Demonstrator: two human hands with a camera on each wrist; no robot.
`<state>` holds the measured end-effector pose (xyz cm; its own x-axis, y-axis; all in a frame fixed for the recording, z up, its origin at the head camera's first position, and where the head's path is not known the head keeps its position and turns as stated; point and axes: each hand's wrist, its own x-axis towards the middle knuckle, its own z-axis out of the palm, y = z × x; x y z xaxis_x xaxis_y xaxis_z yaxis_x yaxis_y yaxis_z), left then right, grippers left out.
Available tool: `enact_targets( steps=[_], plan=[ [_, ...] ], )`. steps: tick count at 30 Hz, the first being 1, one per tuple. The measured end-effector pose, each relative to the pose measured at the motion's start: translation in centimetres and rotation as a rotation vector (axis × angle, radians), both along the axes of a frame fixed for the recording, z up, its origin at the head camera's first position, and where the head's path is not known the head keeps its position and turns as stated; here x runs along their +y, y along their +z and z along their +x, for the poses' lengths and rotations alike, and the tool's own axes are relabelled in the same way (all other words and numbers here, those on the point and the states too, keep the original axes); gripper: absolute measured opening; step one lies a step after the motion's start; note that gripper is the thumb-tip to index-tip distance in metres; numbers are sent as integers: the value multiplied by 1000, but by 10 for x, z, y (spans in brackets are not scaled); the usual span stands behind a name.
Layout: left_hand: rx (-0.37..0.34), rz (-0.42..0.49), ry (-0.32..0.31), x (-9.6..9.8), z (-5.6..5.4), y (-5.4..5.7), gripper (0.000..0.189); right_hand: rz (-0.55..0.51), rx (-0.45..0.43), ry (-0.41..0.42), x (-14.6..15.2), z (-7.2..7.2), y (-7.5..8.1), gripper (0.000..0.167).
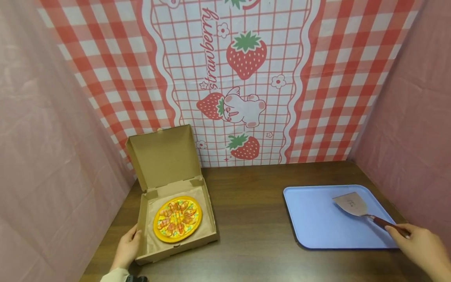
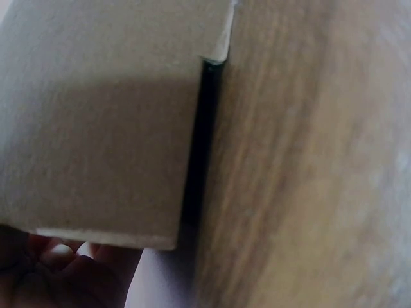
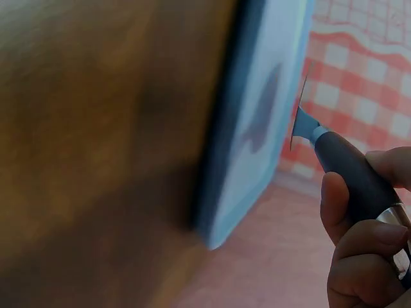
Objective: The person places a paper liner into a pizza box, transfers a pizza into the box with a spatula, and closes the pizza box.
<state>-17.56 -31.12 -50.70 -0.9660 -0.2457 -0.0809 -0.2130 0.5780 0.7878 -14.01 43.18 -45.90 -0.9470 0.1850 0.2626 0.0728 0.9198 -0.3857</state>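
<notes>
A brown cardboard pizza box (image 1: 211, 237) stands with its lid raised on the left of the table. A round pizza (image 1: 177, 219) with a yellow rim lies inside on brown paper. At the box's left wall, my left hand (image 1: 127, 247) holds the side with bent fingers, partly hidden by cardboard in the left wrist view. My right hand (image 1: 421, 244) grips the dark handle of a metal spatula (image 1: 352, 203), its blade pointing left above a blue tray (image 1: 317, 223). From the right wrist view, the blade hangs clear of the tray surface.
The dark wooden table (image 1: 250, 219) spans the space between box and tray. A strawberry-print checked cloth (image 1: 243, 98) hangs at the back. Pink curtains (image 1: 412, 98) close off both sides, the right one close to the tray.
</notes>
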Motion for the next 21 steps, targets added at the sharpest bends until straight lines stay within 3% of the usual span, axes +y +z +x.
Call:
enact_targets(
  steps=[5, 9, 13, 21],
  plan=[
    [-7, 15, -6, 0, 1, 0, 51, 16, -72, -19, 14, 7, -16, 48],
    [-9, 26, -9, 0, 1, 0, 51, 5, -44, -56, 18, 10, -24, 46],
    [-16, 32, -8, 0, 1, 0, 52, -23, -27, -89, 21, 11, -27, 45],
    [-8, 27, -5, 0, 1, -2, 51, -38, -96, -95, 31, 11, -30, 50]
  ],
)
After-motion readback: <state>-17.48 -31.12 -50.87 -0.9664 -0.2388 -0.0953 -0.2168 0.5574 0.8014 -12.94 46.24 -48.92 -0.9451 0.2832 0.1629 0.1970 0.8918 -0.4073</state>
